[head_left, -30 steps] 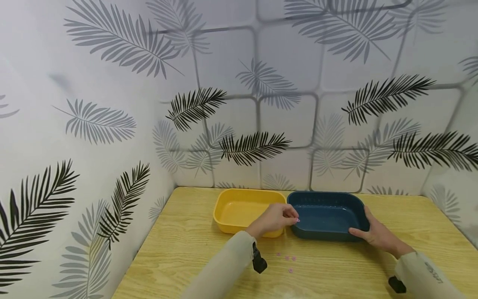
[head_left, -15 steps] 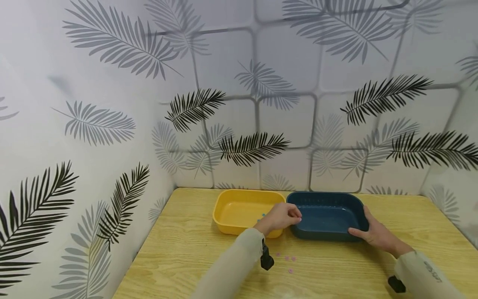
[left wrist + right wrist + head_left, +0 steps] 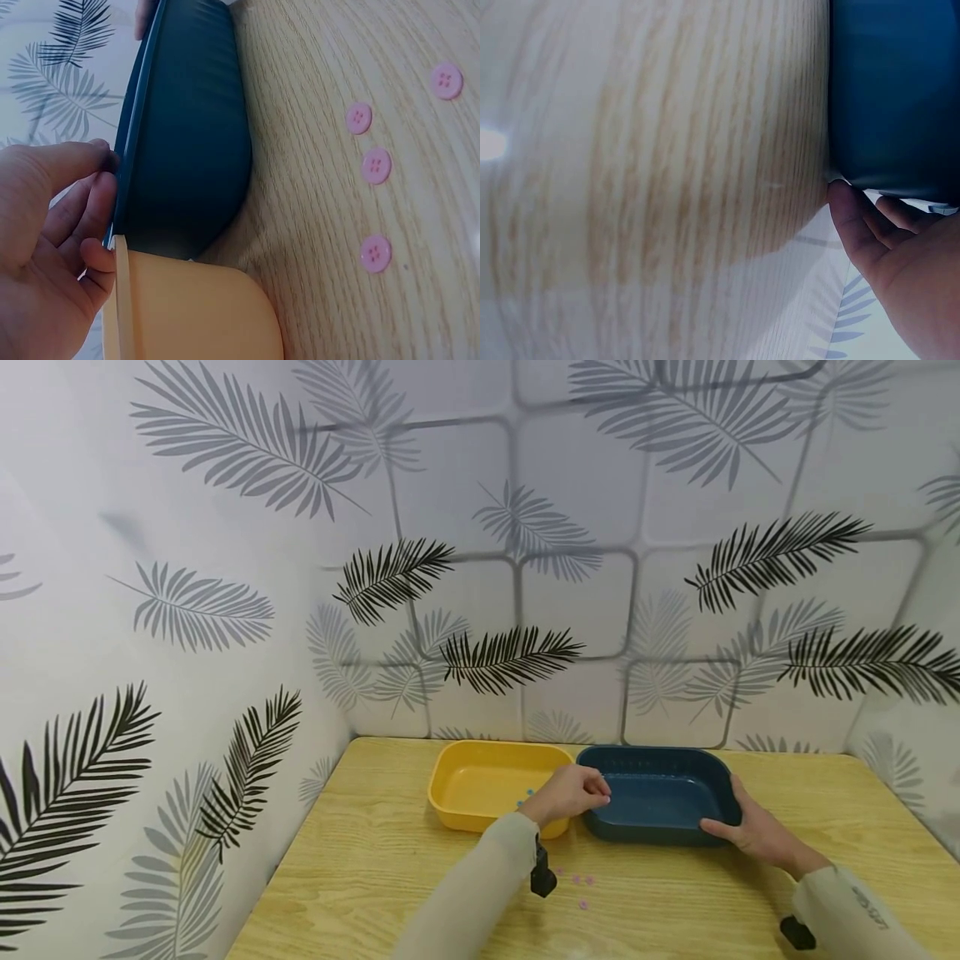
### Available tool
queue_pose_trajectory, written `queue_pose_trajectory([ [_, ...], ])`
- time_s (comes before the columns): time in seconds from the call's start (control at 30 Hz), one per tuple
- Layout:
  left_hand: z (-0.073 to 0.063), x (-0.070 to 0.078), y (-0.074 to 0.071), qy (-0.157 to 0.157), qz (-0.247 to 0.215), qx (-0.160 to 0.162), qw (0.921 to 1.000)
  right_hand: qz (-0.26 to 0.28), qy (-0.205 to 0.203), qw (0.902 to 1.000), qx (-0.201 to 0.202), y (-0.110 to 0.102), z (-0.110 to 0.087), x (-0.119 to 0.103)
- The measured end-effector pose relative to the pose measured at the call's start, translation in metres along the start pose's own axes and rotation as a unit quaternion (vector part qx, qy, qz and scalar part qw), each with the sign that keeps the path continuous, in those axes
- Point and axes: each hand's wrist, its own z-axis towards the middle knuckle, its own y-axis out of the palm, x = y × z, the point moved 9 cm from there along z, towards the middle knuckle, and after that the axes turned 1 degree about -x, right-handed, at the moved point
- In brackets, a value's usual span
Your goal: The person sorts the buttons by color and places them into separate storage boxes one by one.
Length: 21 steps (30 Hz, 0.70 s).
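My left hand (image 3: 567, 791) is over the left end of a dark blue basin (image 3: 652, 837). Its thumb and a finger pinch a small pink button (image 3: 607, 799), which looks dark in the left wrist view. My right hand (image 3: 765, 833) grips the basin's right end, thumb at the front and fingers round the side. In the right wrist view, its fingers (image 3: 847, 217) touch the blue wall. Several pink buttons (image 3: 376, 166) lie on the table in front of the basins. A yellow basin (image 3: 465, 820) adjoins the blue one, with small blue pieces (image 3: 529, 792) inside, partly hidden by my left hand.
The wood-grain table (image 3: 360, 860) ends at the back against a wall (image 3: 480, 702) with a leaf pattern. Another patterned wall (image 3: 225, 735) runs along its left. Black wrist devices (image 3: 543, 872) sit under both sleeves.
My left hand has moved slightly right, further over the blue basin's rim. Blue pieces in the yellow basin have come into view behind it. My right hand has stayed in place.
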Motion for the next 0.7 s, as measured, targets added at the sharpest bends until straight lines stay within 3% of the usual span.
queue_pose_trajectory([
  [0.7, 0.0039, 0.0001, 0.0045, -0.023, 0.010, -0.019, 0.9995, 0.003, -0.001, 1.0000, -0.001, -0.0007, -0.0018, -0.0036],
])
